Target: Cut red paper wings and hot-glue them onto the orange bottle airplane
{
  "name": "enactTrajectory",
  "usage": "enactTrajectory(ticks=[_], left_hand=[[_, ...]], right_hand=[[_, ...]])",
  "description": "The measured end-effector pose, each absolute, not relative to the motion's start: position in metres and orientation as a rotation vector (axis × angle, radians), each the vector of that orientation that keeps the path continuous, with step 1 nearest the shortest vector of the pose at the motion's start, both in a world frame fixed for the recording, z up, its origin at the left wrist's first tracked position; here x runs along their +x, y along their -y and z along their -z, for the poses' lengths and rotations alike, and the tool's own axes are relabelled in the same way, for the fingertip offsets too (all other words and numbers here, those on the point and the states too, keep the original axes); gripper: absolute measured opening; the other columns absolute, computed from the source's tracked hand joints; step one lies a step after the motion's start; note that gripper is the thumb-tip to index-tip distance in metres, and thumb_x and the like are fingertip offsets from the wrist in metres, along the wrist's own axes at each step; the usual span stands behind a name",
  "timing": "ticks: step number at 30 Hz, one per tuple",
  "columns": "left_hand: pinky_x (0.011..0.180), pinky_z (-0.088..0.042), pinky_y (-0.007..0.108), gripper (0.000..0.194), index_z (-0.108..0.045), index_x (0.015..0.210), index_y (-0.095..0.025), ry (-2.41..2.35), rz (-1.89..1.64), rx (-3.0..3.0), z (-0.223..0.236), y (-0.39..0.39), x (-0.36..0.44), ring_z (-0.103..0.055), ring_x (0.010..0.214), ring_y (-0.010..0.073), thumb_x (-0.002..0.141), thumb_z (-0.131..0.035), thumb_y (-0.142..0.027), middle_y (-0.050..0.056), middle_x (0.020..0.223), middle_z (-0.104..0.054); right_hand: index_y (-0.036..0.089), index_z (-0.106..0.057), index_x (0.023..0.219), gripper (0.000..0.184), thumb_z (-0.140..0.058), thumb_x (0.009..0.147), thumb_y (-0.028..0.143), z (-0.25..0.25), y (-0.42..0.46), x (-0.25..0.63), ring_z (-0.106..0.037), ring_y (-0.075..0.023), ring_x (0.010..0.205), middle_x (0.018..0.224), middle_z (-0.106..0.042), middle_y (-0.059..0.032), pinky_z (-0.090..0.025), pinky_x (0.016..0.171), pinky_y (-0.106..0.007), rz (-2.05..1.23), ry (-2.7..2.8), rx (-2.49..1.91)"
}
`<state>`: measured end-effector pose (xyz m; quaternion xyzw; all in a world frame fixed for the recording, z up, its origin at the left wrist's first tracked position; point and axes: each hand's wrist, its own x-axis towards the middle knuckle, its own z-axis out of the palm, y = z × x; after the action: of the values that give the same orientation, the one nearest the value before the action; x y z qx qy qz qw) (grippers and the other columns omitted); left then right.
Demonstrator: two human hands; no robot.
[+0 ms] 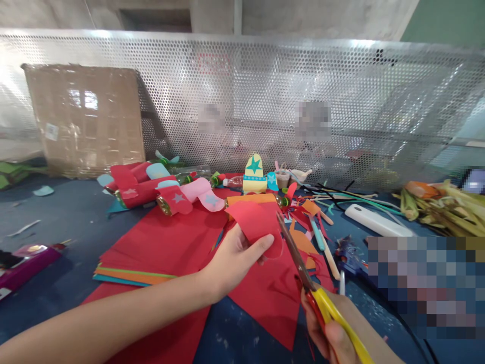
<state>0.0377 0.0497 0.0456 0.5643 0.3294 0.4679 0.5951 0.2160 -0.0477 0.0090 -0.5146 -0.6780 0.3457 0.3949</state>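
Pinched between the thumb and fingers of my left hand (238, 253) is a cut piece of red paper (253, 222) with a rounded edge. My right hand (333, 323) grips scissors (314, 293) with yellow and red handles. Their blades point up and away, with the tips at the right edge of the red piece; whether they touch it I cannot tell. Beneath both hands lies a larger red sheet (269, 308). A stack of coloured paper (151, 242), red on top with green, orange and blue edges below, lies left of my left hand.
Paper-wrapped bottles (136, 187) and a yellow paper shape with a green star (254, 174) stand behind. Orange scraps (303, 240), a white power strip (379, 221), a blue glue gun (350, 255) and dry husks (447, 207) are right. A purple object (32, 263) lies left; a perforated metal panel (257, 91) closes the back.
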Motion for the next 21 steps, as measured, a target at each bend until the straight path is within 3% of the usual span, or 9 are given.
enactTrajectory(ticks=[3,7,13,21], left_hand=[[0.056,-0.044,0.024,0.026,-0.062,0.07,-0.015,-0.757,-0.975,1.305,-0.042,-0.049,0.038,-0.053,0.058,0.0117,0.074,-0.07,-0.039,0.0,0.066,-0.063],[0.072,-0.047,0.026,0.019,-0.073,0.077,-0.015,-0.693,-0.756,1.223,-0.034,-0.046,0.039,-0.061,0.071,0.0152,0.072,-0.073,-0.034,0.003,0.077,-0.072],[0.077,-0.049,0.029,0.024,-0.074,0.083,-0.013,-0.629,-0.563,1.08,-0.022,-0.047,0.04,-0.066,0.076,0.0183,0.073,-0.074,-0.034,0.006,0.078,-0.074],[0.079,-0.05,0.031,0.019,-0.071,0.089,-0.016,-0.648,-0.79,0.984,-0.023,-0.06,0.041,-0.066,0.083,0.0182,0.073,-0.074,-0.026,0.006,0.093,-0.073]], right_hand=[[0.024,-0.05,0.073,0.053,-0.04,0.079,0.076,-0.005,0.04,0.21,-0.054,-0.0153,0.047,0.057,-0.056,-0.0003,-0.044,0.045,-0.026,-0.91,1.604,-1.367],[0.025,-0.043,0.072,0.04,-0.065,0.072,0.059,-0.004,0.029,0.21,-0.063,-0.0186,0.061,0.069,-0.064,-0.0014,-0.052,0.059,-0.029,-0.892,1.468,-1.387],[0.026,-0.038,0.074,0.034,-0.066,0.077,0.044,-0.01,0.024,0.209,-0.065,-0.0144,0.06,0.069,-0.059,0.0053,-0.053,0.062,-0.029,-1.041,1.222,-1.262],[0.025,-0.04,0.076,0.029,-0.063,0.08,0.042,0.0,0.019,0.216,-0.061,-0.0132,0.06,0.068,-0.052,0.0059,-0.052,0.061,-0.028,-1.048,1.201,-1.254]])
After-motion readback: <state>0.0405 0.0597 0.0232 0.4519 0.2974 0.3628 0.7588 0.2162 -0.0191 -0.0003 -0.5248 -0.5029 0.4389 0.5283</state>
